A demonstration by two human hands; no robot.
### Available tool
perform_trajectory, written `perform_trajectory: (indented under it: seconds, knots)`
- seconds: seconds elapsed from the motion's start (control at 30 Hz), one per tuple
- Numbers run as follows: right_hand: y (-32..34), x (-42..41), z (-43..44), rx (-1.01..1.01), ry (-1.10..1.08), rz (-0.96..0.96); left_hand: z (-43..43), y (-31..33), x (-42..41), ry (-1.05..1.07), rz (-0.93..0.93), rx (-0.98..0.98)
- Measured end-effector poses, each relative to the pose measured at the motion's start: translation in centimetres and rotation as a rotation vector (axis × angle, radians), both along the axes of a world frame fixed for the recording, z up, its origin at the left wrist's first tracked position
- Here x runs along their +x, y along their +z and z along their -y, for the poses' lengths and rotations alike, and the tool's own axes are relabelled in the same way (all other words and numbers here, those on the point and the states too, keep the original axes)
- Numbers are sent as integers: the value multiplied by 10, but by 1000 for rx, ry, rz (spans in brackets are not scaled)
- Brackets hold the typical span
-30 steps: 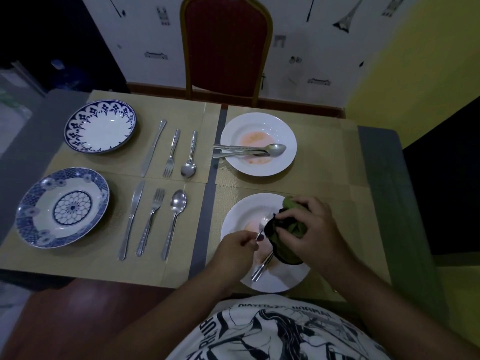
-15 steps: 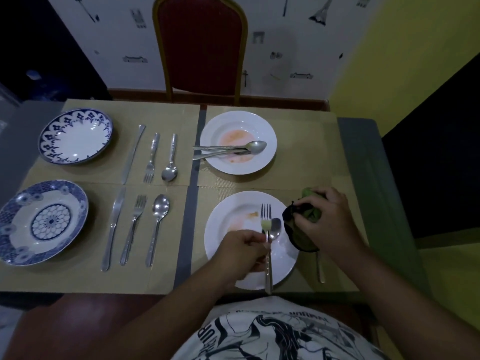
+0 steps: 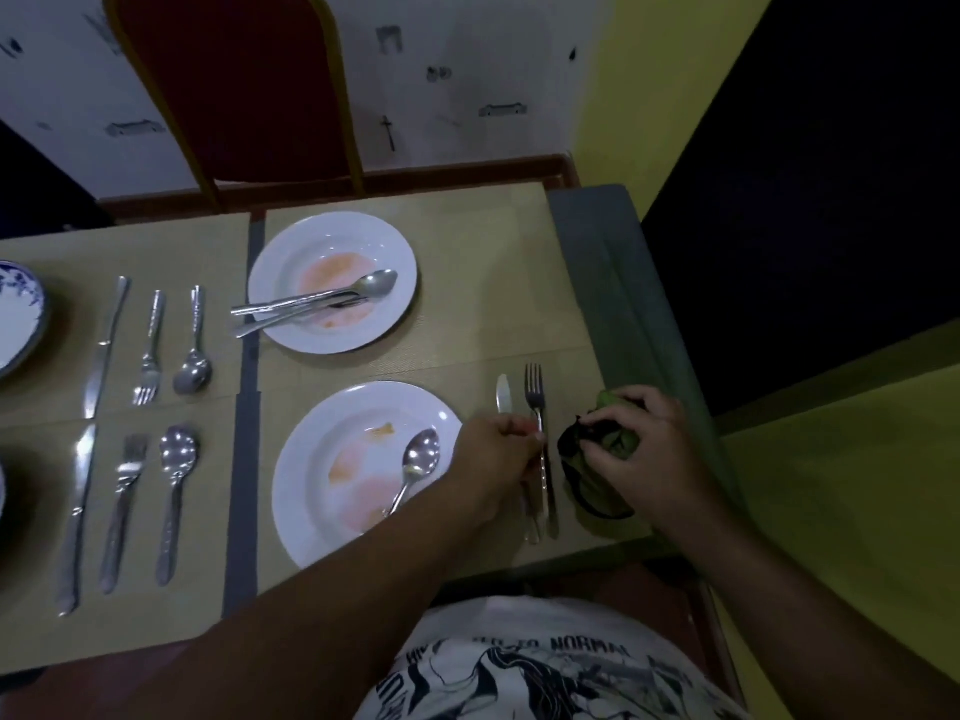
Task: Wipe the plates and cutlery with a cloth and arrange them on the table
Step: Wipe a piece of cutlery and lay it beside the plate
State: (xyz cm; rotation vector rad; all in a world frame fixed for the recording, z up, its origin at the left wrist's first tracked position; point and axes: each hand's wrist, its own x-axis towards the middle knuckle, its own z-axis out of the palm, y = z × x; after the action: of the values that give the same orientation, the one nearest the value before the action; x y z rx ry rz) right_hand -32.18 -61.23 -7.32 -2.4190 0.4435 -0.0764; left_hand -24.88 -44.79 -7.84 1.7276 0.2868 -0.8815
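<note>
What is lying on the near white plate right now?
On the near white plate lie a spoon and orange-pink food smears. The left forearm covers the spoon's handle end and the plate's near right rim.

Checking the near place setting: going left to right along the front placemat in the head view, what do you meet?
White plate → spoon on it → left hand → knife → fork → cloth under the right hand.

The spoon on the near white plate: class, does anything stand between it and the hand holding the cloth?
Yes. The left hand, the fork it is setting down, and the knife lie between the spoon and the right hand holding the cloth.
</note>
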Motion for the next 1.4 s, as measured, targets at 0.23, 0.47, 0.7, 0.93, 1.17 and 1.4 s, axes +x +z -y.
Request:
perform_trajectory:
  seconds: [0.23,0.47,0.7,0.93,1.17,1.4]
  knots:
    - [-8,-5,31,29,48,19,34,-40,0,2,0,148]
    - [-19,-3,40,70,77,18,34,-36,-8,-316,528,419]
    - [-20,0,38,44,128,-25,23,-61,-12,-983,964,683]
    - [-17,-3,33,6,133,-21,12,-67,-13,-1018,989,665]
    - [-1,5,14,-88,265,69,-29,-47,-19,-777,1085,651]
    - [4,29,-43,-84,462,110,-123,-40,-44,-506,963,709]
